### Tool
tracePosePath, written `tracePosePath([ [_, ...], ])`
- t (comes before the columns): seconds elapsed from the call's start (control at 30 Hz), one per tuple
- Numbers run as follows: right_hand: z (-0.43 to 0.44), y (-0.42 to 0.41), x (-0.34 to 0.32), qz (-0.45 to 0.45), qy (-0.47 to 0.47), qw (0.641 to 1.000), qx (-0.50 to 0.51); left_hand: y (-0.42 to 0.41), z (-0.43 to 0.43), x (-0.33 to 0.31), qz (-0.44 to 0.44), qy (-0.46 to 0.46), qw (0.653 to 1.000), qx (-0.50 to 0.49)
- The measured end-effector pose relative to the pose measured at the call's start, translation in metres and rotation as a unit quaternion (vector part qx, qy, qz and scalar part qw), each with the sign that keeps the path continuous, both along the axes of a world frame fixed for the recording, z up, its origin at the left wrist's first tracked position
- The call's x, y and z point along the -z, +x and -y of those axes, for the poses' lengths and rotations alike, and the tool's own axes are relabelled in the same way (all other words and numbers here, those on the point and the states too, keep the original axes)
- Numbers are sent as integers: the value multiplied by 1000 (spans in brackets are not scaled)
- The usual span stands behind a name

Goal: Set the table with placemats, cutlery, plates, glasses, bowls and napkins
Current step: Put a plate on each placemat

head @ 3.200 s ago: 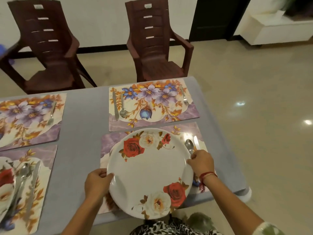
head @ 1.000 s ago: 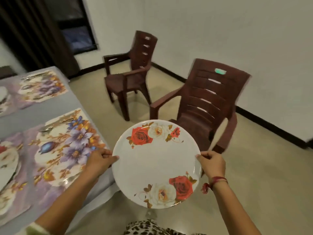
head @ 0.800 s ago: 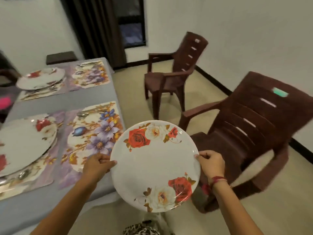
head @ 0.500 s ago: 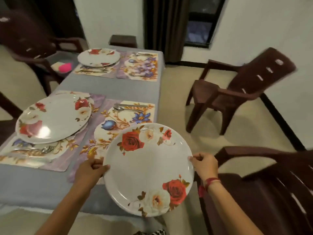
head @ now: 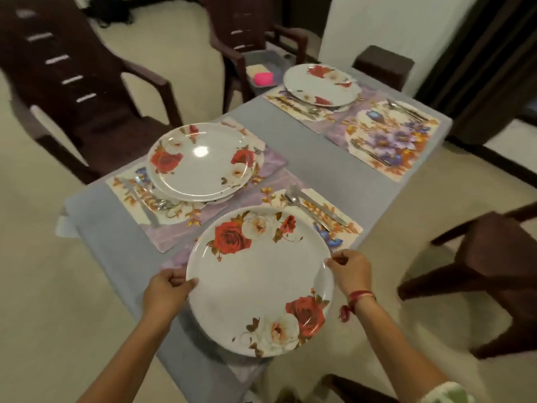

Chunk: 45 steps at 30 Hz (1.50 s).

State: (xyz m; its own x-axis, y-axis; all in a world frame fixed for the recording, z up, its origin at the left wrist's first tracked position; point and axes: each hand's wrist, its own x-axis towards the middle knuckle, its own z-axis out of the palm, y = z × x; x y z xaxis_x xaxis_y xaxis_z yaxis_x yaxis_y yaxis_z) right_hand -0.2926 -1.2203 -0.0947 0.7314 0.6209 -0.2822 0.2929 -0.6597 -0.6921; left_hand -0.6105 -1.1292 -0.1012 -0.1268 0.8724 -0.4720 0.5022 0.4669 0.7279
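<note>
I hold a white plate with red and cream roses (head: 260, 282) by its two sides, above the near corner of the grey table (head: 308, 158). My left hand (head: 167, 289) grips its left rim and my right hand (head: 351, 270) grips its right rim. Under its far edge lies a floral placemat (head: 334, 219) with a spoon and a knife (head: 318, 206) on it. To the left, two stacked rose plates (head: 200, 162) sit on another placemat. A third plate (head: 321, 84) rests on a far placemat, beside a bare floral placemat (head: 389, 138) with cutlery.
Dark brown plastic chairs stand around the table: one at the left (head: 72, 82), one at the far side (head: 252, 33) with a pink object (head: 263, 77) on its seat, one at the right (head: 476, 266). A dark stool (head: 383, 66) stands at the far end.
The plate was lifted off its placemat and carried round the table's end, gripped by both hands throughout. It now hangs lower over the placemat on the other side.
</note>
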Motion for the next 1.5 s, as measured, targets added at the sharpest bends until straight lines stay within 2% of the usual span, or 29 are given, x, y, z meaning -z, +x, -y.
tracePosePath([
  [0.2, -45, 27, 6, 8, -25, 993, -113, 24, 19, 4, -16, 0, 996, -83],
  [0.47, -77, 59, 8, 31, -76, 958, -276, 71, 28, -5, -181, -9, 976, -121],
  [0.67, -82, 78, 7, -11, -58, 942, -329, 97, 27, -27, -213, -16, 959, -187],
  [0.8, -92, 103, -2, -72, -23, 946, -316, 109, 22, -47, -211, 19, 954, -211],
  [0.9, -104, 140, -7, -90, -8, 955, -284, 139, 6, -56, -176, 50, 961, -208],
  [1.2, -151, 327, 3, -54, 9, 985, -164, 314, -91, -42, -34, 69, 991, -108],
  [1.4, -192, 449, -3, -30, 15, 994, -107, 440, -170, -38, 34, 73, 996, -44],
  [1.5, -212, 510, -9, -14, -9, 996, -87, 502, -204, -34, 58, 45, 996, -41],
])
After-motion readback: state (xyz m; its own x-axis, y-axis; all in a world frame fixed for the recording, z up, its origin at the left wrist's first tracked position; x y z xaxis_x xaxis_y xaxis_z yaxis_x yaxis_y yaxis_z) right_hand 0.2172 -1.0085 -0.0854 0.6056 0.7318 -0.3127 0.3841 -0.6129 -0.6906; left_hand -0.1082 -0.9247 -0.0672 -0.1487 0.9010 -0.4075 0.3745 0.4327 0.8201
